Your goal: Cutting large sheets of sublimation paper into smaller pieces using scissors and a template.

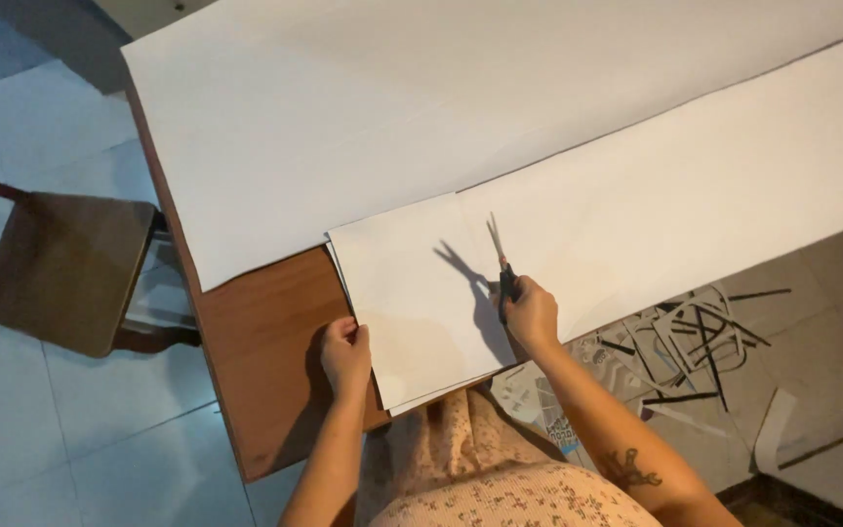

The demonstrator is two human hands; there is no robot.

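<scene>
Pinching the thin, floppy white paper stack [421, 303] at its edge with my left hand [346, 353], my right hand [531, 312] closed around scissors [500, 263], blades parted.

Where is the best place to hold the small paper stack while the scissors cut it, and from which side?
Probably the stack's near-left corner, from the table's near edge, where the left hand now presses. That corner lies flat on the table, well away from the scissors in the right hand.

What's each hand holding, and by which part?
Right hand holds scissors by the handles, blades up. Left hand pinches the white paper stack at its lower-left edge.
</scene>
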